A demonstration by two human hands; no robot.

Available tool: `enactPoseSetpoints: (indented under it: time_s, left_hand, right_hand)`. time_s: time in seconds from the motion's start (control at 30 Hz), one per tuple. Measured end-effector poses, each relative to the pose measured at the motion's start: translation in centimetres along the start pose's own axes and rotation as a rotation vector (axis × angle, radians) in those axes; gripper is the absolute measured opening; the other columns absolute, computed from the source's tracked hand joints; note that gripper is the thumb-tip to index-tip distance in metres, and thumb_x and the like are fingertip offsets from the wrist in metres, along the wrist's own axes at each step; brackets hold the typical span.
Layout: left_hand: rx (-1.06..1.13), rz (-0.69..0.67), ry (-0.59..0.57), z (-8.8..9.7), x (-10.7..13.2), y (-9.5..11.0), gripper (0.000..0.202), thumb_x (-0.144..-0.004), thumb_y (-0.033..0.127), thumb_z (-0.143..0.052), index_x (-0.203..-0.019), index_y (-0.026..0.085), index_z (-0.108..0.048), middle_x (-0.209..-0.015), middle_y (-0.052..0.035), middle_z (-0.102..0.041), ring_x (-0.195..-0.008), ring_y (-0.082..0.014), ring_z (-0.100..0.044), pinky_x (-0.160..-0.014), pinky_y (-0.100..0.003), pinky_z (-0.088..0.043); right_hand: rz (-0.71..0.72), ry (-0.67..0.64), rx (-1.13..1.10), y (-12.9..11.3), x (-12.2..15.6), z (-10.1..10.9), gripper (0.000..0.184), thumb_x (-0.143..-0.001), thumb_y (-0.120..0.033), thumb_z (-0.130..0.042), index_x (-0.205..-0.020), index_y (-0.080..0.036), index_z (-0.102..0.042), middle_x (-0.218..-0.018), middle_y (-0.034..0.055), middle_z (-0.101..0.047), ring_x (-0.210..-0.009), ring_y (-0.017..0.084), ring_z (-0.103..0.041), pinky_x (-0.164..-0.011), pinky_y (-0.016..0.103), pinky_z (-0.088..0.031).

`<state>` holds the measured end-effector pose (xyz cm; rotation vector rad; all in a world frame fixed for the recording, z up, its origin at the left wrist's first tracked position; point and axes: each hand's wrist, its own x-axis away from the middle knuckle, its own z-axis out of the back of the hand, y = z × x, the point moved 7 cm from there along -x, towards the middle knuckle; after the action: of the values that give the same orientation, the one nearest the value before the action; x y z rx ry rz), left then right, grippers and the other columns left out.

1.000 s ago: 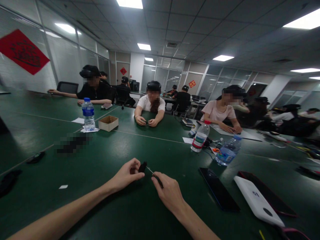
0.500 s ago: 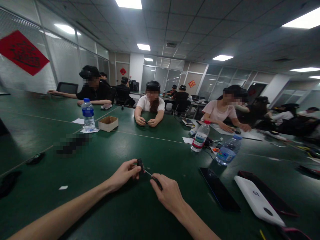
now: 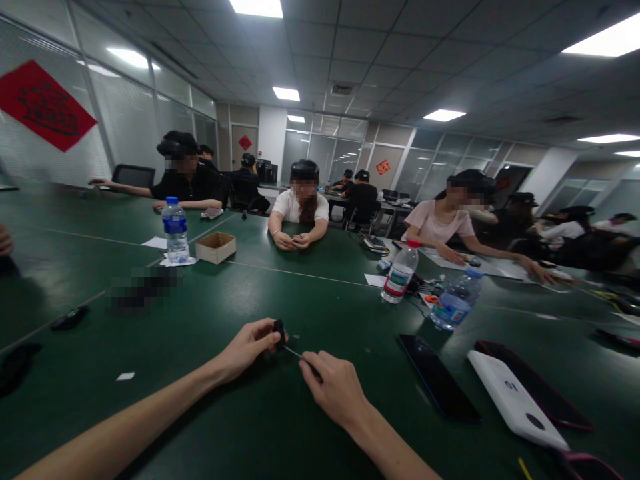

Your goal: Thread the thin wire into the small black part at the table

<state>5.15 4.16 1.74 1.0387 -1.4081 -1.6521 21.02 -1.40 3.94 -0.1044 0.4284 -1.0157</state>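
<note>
My left hand point(image 3: 254, 345) is closed around a small black block-like part point(image 3: 279, 333), held just above the green table point(image 3: 215, 427). Its exact kind is too small to make out. In my right hand point(image 3: 332, 385) is a screwdriver point(image 3: 293, 351) with a thin metal shaft and a dark handle, mostly covered by my fingers. The shaft points left and its tip meets the lower side of the black part. Whether the tip sits in a screw cannot be seen.
To the right lie a dark phone point(image 3: 437, 378) and a white power bank point(image 3: 515, 398). Water bottles point(image 3: 400, 273) stand beyond, near loose cables. A small open box point(image 3: 216, 248) and another bottle point(image 3: 176, 230) are at the far left. Several people sit around.
The screwdriver shaft has tilted slightly, while both my hands stay almost in place. Across the table at right, a person's arm has reached farther right. Fingers have appeared at the left edge.
</note>
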Motion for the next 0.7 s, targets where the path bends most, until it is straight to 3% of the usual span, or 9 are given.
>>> enactPoseSetpoints:
  time_s: [0.4,0.7]
  left_hand:
    - [-0.139,0.029,-0.040,-0.22,0.16,-0.14,0.040,-0.077,0.048,-0.060,-0.096,0.013,-0.061,-0.084,-0.0037,-0.061,-0.073,-0.0142,-0.053,-0.067,-0.025,-0.040]
    - [-0.182,0.036,-0.100,-0.36,-0.03,-0.16,0.039,-0.081,0.051,-0.054,-0.092,0.014,-0.058,-0.076,-0.0008,-0.056,-0.069,-0.0130,-0.051,-0.065,-0.025,-0.040]
  right_hand:
    - [0.059,-0.004,0.160,-0.96,0.31,0.00,0.033,-0.095,-0.033,-0.035,-0.095,-0.021,-0.065,-0.072,0.0035,-0.059,-0.052,0.009,-0.047,-0.048,0.022,-0.028]
    - [-0.015,-0.041,0.201,-0.82,0.32,-0.31,0.038,-0.097,-0.036,-0.029,-0.096,-0.022,-0.064,-0.073,0.0040,-0.061,-0.054,0.010,-0.051,-0.048,0.021,-0.029]
